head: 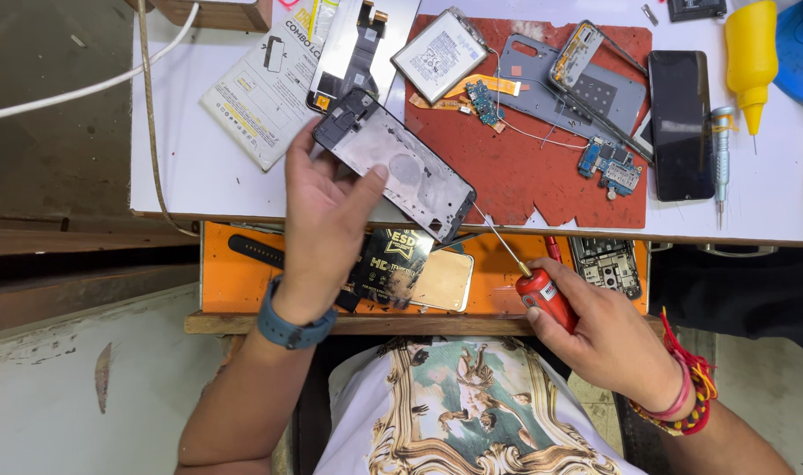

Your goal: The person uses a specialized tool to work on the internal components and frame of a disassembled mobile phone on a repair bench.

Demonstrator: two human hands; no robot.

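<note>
My left hand point(324, 220) holds an opened phone frame point(401, 163) by its near edge, tilted over the white table's front. My right hand point(608, 330) grips a red-handled screwdriver point(547, 295); its thin shaft points up-left, and the tip point(476, 209) touches the frame's lower right corner. A blue watch sits on my left wrist, and red and yellow threads circle my right wrist.
A red work mat point(542, 185) carries circuit boards, a battery point(439, 54) and a grey back cover. A dark phone point(680, 123), a small metal screwdriver point(722, 158) and a yellow nozzle bottle point(751, 53) lie right. An orange drawer point(498, 264) below holds phone parts.
</note>
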